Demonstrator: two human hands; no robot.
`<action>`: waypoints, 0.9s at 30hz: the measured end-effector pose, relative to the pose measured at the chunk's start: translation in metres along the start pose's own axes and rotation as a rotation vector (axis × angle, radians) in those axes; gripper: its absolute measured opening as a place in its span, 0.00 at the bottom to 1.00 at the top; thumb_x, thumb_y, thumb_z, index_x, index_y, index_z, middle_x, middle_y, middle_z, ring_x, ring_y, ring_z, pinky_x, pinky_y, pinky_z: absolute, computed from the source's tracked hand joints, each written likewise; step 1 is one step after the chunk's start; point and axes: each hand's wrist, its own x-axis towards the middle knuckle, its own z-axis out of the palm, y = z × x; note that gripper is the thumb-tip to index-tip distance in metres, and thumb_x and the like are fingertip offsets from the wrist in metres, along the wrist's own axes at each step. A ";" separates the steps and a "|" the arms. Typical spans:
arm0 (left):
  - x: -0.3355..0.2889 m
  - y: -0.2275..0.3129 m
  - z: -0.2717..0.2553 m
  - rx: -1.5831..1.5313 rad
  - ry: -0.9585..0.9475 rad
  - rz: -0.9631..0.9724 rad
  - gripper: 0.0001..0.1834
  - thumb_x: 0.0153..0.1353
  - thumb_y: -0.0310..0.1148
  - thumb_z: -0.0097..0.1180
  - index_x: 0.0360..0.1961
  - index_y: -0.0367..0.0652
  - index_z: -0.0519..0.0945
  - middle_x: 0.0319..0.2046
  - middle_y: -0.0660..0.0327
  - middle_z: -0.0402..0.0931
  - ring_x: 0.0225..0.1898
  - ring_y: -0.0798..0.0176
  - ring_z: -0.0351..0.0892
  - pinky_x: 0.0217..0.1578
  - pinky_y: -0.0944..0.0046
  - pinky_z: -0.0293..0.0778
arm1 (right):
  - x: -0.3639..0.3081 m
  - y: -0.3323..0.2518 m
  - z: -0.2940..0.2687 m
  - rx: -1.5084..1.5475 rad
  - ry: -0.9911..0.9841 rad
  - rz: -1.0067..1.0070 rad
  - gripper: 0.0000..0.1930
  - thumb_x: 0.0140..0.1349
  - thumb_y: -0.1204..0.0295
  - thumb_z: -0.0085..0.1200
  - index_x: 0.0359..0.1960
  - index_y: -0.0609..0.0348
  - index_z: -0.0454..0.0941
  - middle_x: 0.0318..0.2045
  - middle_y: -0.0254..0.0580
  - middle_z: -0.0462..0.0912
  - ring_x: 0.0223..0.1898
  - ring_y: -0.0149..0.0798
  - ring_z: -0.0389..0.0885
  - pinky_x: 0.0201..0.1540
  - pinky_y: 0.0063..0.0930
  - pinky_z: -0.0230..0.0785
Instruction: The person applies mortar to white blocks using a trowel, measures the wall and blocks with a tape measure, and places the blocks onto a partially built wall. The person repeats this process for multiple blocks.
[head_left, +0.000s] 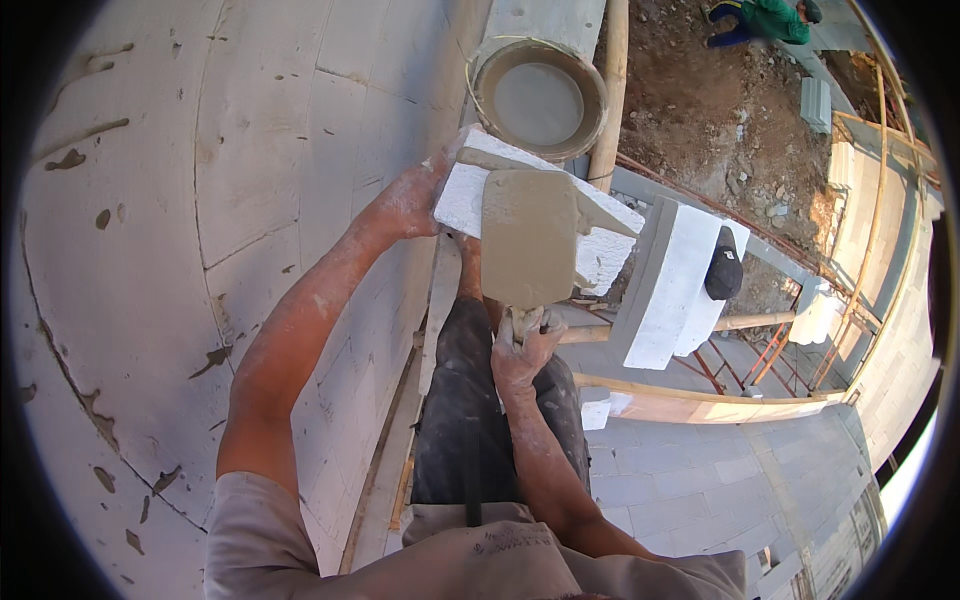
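Pale wall [270, 170], at nine o'clock; white slabs [660, 300], stacked at three; white block [605, 250], mortar-streaked, just inside twelve, end grasped by the left hand [412, 200]; mortar bucket [592, 100], placed at twelve; trowel [528, 240], seen across the block, clenched in the right hand [525, 350]; black cap [723, 265], set on the slabs

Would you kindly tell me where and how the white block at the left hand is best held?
I would grip the white block by its bare left end, coming from the left, as the left hand does. Mortar lies across its face, and the flat trowel covers its middle in this view, so that end seems cleanest.
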 end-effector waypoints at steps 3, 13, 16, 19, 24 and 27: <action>0.008 0.002 -0.006 0.110 -0.037 -0.140 0.63 0.41 0.33 0.73 0.73 0.49 0.42 0.54 0.42 0.74 0.53 0.36 0.74 0.56 0.49 0.72 | -0.016 -0.019 -0.006 0.003 -0.079 -0.018 0.23 0.46 0.84 0.64 0.47 0.65 0.75 0.35 0.53 0.71 0.37 0.54 0.70 0.38 0.46 0.65; 0.014 0.017 -0.014 0.144 -0.089 -0.077 0.62 0.41 0.36 0.74 0.73 0.49 0.44 0.62 0.51 0.68 0.56 0.38 0.73 0.60 0.52 0.70 | 0.055 0.049 -0.181 0.402 -0.092 0.302 0.29 0.67 0.63 0.51 0.64 0.70 0.61 0.31 0.38 0.74 0.27 0.25 0.71 0.26 0.19 0.64; 0.004 0.020 -0.012 0.061 -0.094 -0.134 0.61 0.41 0.37 0.74 0.72 0.49 0.45 0.63 0.51 0.67 0.56 0.39 0.73 0.60 0.52 0.70 | 0.159 0.112 -0.151 0.179 -0.125 0.289 0.29 0.65 0.61 0.56 0.61 0.70 0.67 0.31 0.41 0.76 0.26 0.28 0.72 0.28 0.23 0.68; -0.003 0.014 -0.008 0.085 -0.074 -0.119 0.61 0.41 0.38 0.74 0.72 0.49 0.46 0.62 0.50 0.68 0.56 0.40 0.74 0.59 0.52 0.71 | 0.241 0.152 -0.063 -0.212 -0.337 0.037 0.22 0.60 0.67 0.54 0.55 0.63 0.74 0.40 0.57 0.79 0.41 0.54 0.79 0.44 0.43 0.71; -0.013 -0.005 -0.010 0.099 -0.212 -0.268 0.62 0.40 0.41 0.76 0.72 0.51 0.46 0.58 0.48 0.72 0.52 0.39 0.77 0.56 0.50 0.73 | 0.322 0.174 0.102 -0.450 -0.543 -0.051 0.19 0.51 0.70 0.55 0.48 0.58 0.78 0.40 0.56 0.81 0.41 0.57 0.82 0.45 0.48 0.75; -0.020 -0.012 -0.011 0.057 -0.219 -0.285 0.60 0.41 0.40 0.76 0.71 0.50 0.49 0.59 0.48 0.71 0.53 0.40 0.76 0.56 0.50 0.72 | 0.343 0.180 0.169 -0.576 -0.696 -0.042 0.17 0.54 0.69 0.53 0.45 0.58 0.80 0.43 0.58 0.82 0.42 0.57 0.83 0.46 0.48 0.75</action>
